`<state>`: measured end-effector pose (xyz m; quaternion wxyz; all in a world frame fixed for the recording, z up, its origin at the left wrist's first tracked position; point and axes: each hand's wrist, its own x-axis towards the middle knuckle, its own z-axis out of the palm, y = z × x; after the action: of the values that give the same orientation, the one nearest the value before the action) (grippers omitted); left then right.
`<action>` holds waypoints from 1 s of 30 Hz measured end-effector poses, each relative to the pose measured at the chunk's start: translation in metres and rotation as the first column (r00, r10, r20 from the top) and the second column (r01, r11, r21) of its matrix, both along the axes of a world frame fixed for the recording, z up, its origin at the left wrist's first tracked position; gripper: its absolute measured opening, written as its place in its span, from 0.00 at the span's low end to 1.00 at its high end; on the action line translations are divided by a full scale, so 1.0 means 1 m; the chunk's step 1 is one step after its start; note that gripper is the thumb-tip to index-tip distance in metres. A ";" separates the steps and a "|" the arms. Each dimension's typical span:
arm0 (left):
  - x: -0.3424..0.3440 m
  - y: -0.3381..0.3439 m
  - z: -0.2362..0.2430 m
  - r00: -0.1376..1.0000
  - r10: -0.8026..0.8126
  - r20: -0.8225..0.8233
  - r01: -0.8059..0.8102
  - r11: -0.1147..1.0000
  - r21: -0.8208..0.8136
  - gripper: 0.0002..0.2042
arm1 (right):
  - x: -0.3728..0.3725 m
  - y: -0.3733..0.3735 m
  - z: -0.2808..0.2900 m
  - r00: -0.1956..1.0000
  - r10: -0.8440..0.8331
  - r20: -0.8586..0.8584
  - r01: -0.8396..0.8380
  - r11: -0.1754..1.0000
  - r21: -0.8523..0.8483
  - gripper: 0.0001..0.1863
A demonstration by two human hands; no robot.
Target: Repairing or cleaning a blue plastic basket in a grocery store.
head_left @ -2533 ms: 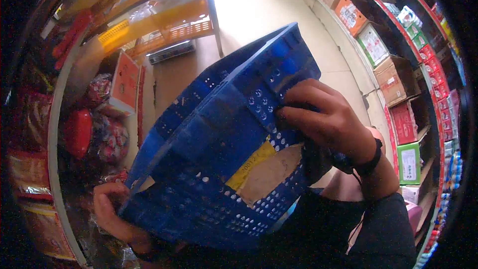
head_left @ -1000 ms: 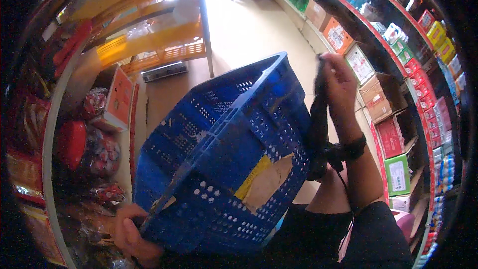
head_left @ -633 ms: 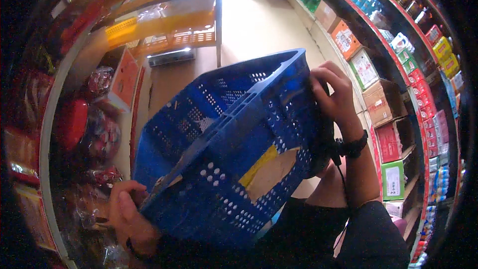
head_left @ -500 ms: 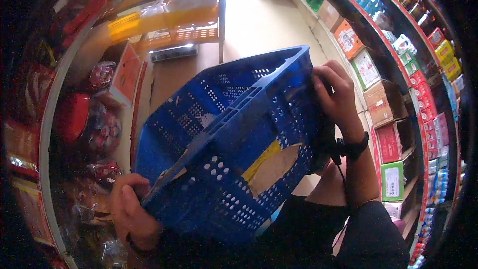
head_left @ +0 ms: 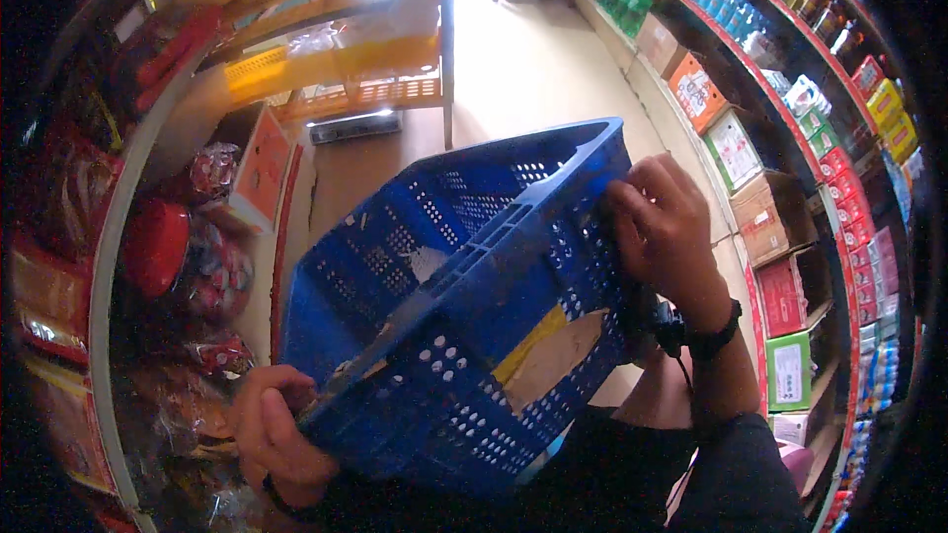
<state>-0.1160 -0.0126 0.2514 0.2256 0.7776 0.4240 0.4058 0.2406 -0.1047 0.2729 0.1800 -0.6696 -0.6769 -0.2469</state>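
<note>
A blue perforated plastic basket (head_left: 494,286), tilted on its side, fills the lower middle, with a torn yellow label and tan paper (head_left: 553,350) stuck on it. My left hand (head_left: 281,429) is closed on the basket's lower left edge. My right hand (head_left: 662,227), fingers curled, grips the basket's upper right side just below the top edge. A black strap or device (head_left: 668,326) hangs by my right wrist; its shape is partly hidden.
Shelves on the right carry green bottles (head_left: 627,0), small boxes and cardboard cartons (head_left: 770,227). Packaged goods (head_left: 158,247) fill the left shelving. A yellow-panelled rack (head_left: 326,69) stands ahead left, beside the tiled aisle (head_left: 513,59) leading away.
My right hand, raised beside the basket with a black thing a second ago, has come onto the basket's side and, lately, moved slightly down. The basket sits a little lower than half a second ago.
</note>
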 end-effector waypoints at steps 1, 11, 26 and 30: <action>-0.001 0.000 -0.001 1.000 0.028 0.002 -0.028 1.000 -0.007 0.18 | 0.000 0.002 -0.002 0.998 0.029 -0.057 -0.030 1.000 -0.009 0.07; 0.002 -0.013 0.003 0.989 0.151 -0.009 -0.150 0.976 -0.159 0.18 | -0.002 0.003 -0.011 0.898 0.232 -0.373 -0.256 0.967 -0.014 0.04; -0.015 0.007 -0.024 0.994 0.012 0.110 -0.032 0.984 0.178 0.16 | -0.016 0.007 -0.006 0.588 0.284 -0.758 -0.196 0.958 0.208 0.02; 0.000 0.012 -0.032 0.999 -0.017 -0.034 0.035 0.774 0.633 0.14 | -0.026 0.017 -0.017 0.859 0.300 -0.414 -0.157 0.925 0.346 0.05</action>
<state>-0.1165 -0.0007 0.2199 -0.0490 0.8192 0.2553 0.5113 0.2146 -0.0876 0.2558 0.4628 -0.5875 -0.6448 -0.1577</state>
